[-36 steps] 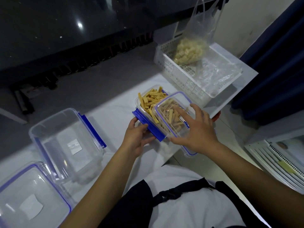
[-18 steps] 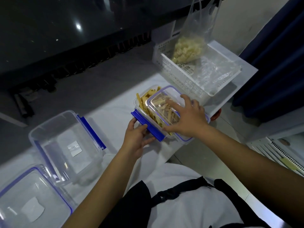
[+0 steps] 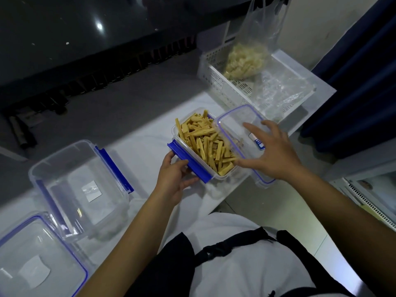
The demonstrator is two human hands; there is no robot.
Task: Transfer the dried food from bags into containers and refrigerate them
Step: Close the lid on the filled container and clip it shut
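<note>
We are examining the filled container (image 3: 203, 146) at centre frame, standing on the white surface (image 3: 145, 133) and heaped with stiff yellow food sticks (image 3: 205, 140). Our left hand (image 3: 173, 181) is gripping its blue side clip (image 3: 188, 166), fingers curled round it. Our right hand (image 3: 272, 153) is resting on the clear lid (image 3: 235, 118) just right of the container, fingers spread and laid flat. We are judging the lid light, rigid and slippery, best taken by its blue-lined rim. The container appears moderately heavy; we are advising a hold under its walls, since the brittle sticks are standing above the rim and could crack.
</note>
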